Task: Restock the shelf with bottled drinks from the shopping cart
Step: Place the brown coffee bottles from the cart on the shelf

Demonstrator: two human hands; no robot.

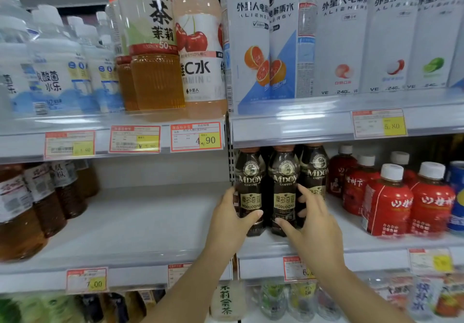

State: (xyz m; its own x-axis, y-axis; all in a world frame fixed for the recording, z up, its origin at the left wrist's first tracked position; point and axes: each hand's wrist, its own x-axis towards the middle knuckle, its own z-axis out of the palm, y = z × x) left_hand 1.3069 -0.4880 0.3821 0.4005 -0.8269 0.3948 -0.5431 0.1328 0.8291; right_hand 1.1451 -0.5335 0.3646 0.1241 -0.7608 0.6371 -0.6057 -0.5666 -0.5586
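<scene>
supermarket shelving fills the view, rows of drinks above and below, with the middle shelf [140,224] bare over a wide stretch left of the upright divider [230,172]. just right of that divider stand three dark coffee bottles, upright and close together. the left hand [229,218] is curled around the leftmost coffee bottle [251,189], thumb across its front label. the right hand [312,224] wraps the middle coffee bottle [285,189] from its right side, thumb low on the front and fingers reaching back between it and the third coffee bottle [315,172]. both bottles seem to rest on the shelf near its front edge; whether they are fully set down i cannot tell. the cart is out of view.

the risk, as i judge it, is the crowding: fingers wedged between the bottles could drag or tip the third one on the way out, and it stands near the red tea bottles [386,204]. bottles left this close to the lip could also topple forward.
</scene>
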